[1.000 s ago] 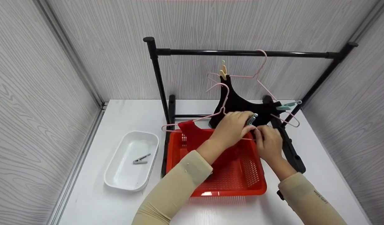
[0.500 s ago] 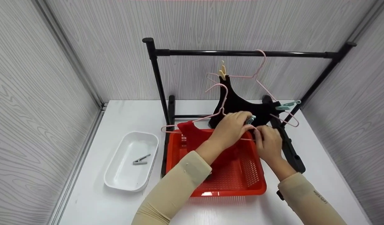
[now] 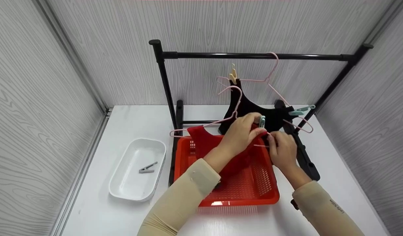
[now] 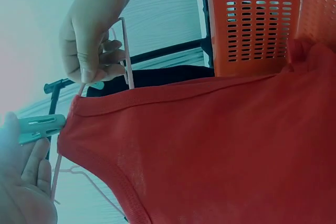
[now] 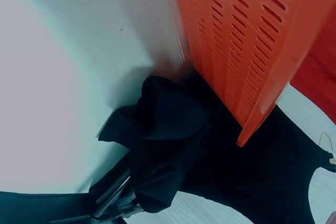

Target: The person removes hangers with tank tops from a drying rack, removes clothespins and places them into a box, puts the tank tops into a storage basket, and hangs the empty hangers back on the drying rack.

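My left hand (image 3: pixel 237 134) pinches a teal clothespin (image 3: pixel 262 121) at one shoulder strap of a red tank top (image 3: pixel 201 137). In the left wrist view, the tip of the clothespin (image 4: pixel 42 125) meets the end of the strap, over the hanger wire. A pink wire hanger (image 3: pixel 239 100) runs through the top, its hook upward. My right hand (image 3: pixel 282 149) pinches the hanger's right end between thumb and fingers. The lower part of the red top (image 4: pixel 220 145) hangs into a red basket (image 3: pixel 234 203).
Behind my hands, a black garment (image 3: pixel 254 109) hangs from a black rack (image 3: pixel 221 55) on another pink hanger (image 3: pixel 275 65), with a yellow clothespin (image 3: pixel 233 75) and a teal one on its straps. At left, a white tray (image 3: pixel 118 183) holds a grey clothespin (image 3: pixel 148 167).
The teal clothespin in my left hand has turned from slanted to more upright and shifted slightly left. The hanger's hook has moved a little right. My right hand has barely moved.
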The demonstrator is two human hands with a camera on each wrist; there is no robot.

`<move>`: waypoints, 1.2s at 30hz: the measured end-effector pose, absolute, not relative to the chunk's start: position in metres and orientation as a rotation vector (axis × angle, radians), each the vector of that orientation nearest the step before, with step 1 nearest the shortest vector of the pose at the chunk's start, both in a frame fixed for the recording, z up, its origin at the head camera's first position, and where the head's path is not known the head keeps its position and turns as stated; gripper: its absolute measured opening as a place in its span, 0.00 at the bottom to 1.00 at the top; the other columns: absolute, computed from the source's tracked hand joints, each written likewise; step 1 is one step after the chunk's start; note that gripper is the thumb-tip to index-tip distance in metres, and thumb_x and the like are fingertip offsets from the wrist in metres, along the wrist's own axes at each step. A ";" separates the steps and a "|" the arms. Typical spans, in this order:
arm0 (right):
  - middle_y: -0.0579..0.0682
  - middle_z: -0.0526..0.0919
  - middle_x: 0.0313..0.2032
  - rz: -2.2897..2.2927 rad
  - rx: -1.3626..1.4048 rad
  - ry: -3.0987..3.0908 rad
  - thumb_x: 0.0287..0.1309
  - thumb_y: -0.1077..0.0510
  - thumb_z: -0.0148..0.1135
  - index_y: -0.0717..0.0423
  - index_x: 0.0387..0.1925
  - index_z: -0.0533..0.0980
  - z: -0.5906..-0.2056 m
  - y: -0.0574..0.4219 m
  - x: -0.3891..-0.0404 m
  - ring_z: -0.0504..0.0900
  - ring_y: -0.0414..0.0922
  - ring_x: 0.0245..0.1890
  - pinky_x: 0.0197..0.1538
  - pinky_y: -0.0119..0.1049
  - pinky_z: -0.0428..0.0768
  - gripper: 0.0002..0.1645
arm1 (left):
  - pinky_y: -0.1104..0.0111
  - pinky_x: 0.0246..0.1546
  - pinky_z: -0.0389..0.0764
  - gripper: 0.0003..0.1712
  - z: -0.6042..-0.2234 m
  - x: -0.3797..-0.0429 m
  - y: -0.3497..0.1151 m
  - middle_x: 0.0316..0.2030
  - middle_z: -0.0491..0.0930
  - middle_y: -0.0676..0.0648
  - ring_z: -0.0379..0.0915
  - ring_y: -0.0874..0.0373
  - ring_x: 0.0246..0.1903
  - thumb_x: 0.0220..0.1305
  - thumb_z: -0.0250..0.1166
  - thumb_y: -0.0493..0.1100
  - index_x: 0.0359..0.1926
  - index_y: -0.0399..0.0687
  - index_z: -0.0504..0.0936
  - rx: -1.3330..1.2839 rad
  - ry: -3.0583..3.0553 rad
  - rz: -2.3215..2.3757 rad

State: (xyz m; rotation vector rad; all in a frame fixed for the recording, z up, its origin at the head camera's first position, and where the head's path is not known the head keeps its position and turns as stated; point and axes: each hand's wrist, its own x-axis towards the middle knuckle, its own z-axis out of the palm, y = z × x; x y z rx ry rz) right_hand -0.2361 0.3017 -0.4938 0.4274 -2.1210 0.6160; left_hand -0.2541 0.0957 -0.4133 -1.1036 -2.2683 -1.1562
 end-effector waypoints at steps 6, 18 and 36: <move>0.56 0.79 0.26 0.609 0.435 -2.121 0.62 0.64 0.60 0.62 0.31 0.77 -0.495 0.302 -0.236 0.75 0.56 0.26 0.33 0.52 0.68 0.05 | 0.77 0.59 0.70 0.27 -0.414 -0.253 0.093 0.51 0.79 0.45 0.76 0.58 0.52 0.69 0.63 0.51 0.61 0.39 0.71 -1.099 -2.264 -1.176; 0.57 0.78 0.25 0.568 0.437 -2.151 0.63 0.61 0.58 0.62 0.30 0.76 -0.501 0.308 -0.237 0.74 0.56 0.24 0.32 0.52 0.68 0.08 | 0.72 0.63 0.68 0.29 -0.419 -0.250 0.077 0.53 0.78 0.48 0.77 0.58 0.52 0.70 0.62 0.54 0.64 0.43 0.70 -1.097 -2.254 -1.078; 0.57 0.79 0.25 0.600 0.411 -2.114 0.63 0.61 0.59 0.62 0.30 0.77 -0.498 0.310 -0.237 0.75 0.57 0.25 0.33 0.53 0.68 0.07 | 0.69 0.65 0.67 0.27 -0.422 -0.243 0.046 0.53 0.80 0.47 0.76 0.58 0.56 0.70 0.63 0.53 0.61 0.42 0.73 -1.054 -2.186 -1.096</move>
